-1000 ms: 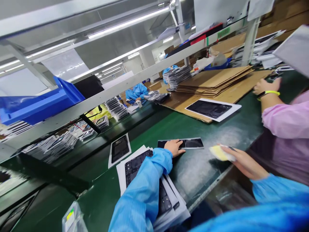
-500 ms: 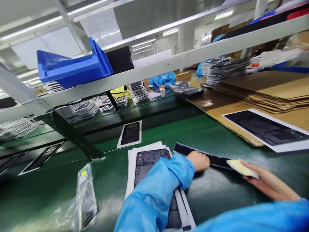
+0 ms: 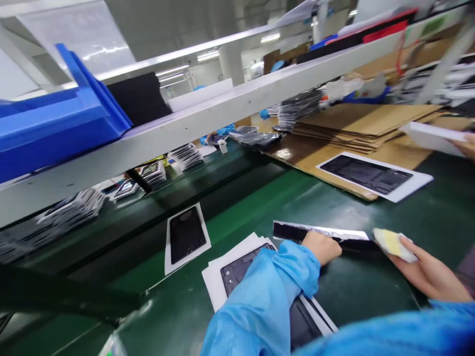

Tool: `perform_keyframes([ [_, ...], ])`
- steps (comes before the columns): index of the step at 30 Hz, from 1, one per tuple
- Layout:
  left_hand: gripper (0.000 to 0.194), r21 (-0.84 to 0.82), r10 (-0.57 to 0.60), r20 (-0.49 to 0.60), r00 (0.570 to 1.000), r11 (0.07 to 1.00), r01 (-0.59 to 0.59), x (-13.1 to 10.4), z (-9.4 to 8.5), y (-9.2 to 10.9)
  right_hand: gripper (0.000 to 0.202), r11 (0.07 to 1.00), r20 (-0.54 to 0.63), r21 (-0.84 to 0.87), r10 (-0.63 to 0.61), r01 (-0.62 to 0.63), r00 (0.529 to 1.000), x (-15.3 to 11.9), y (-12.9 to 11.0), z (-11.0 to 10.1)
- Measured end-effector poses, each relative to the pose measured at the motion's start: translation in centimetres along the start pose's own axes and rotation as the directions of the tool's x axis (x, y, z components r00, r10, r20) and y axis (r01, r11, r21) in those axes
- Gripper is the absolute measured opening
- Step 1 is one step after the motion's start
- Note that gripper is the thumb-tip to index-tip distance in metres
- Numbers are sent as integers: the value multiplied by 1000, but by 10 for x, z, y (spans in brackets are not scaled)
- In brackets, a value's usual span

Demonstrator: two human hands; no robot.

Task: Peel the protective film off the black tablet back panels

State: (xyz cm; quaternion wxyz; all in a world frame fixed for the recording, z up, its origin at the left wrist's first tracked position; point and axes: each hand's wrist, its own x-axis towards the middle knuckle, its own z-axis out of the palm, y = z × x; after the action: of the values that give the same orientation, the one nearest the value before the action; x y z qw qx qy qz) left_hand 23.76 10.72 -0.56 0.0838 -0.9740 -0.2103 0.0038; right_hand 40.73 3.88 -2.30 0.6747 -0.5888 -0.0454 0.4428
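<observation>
My left hand [image 3: 322, 245] is closed on a dark flat panel [image 3: 293, 232]. The panel is tilted, and a bright reflection runs along its upper strip. To its right, my right hand [image 3: 423, 269] pinches a folded white and yellow cloth [image 3: 394, 244] close to the panel's right end. Under my left sleeve lies a stack of white sheets [image 3: 218, 284] with a black tablet housing [image 3: 237, 269] on top, partly hidden by the arm. The left hand's fingertips are hidden from view.
A green bench [image 3: 174, 316] carries a black tablet panel [image 3: 187, 235] on white backing. Another backed panel [image 3: 367, 173] rests partly over cardboard [image 3: 349, 118]. A white shelf rail [image 3: 208, 111] crosses above, holding a blue bin [image 3: 55, 123]. Another person's hand [image 3: 465, 146] holds a white sheet.
My view has swung right. The dark panel has tilted and now shows a bright strip. Cloth and right hand stay beside its right end. Another person's hand has come into view at right.
</observation>
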Motion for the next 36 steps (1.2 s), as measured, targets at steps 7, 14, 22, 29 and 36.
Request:
perform_keyframes([
  [7,19,-10,11,-18,1000,1000,-11,-2,-2,-1,25,988,-74,149,-15,26,997,-25,-5,-1],
  [14,23,10,73,-171,983,997,-72,-6,-8,1,25,977,38,85,191,-194,981,-51,-12,-23],
  [22,28,75,-49,-217,975,995,67,-18,-7,-3,20,952,162,-27,306,-306,938,-14,-6,-9],
  [29,28,108,-260,-189,947,953,283,-24,-10,-10,21,947,283,-78,319,-310,904,-8,12,11],
  [36,37,120,-153,-143,978,978,170,-14,-5,-12,20,964,359,-26,255,-263,898,13,24,30],
])
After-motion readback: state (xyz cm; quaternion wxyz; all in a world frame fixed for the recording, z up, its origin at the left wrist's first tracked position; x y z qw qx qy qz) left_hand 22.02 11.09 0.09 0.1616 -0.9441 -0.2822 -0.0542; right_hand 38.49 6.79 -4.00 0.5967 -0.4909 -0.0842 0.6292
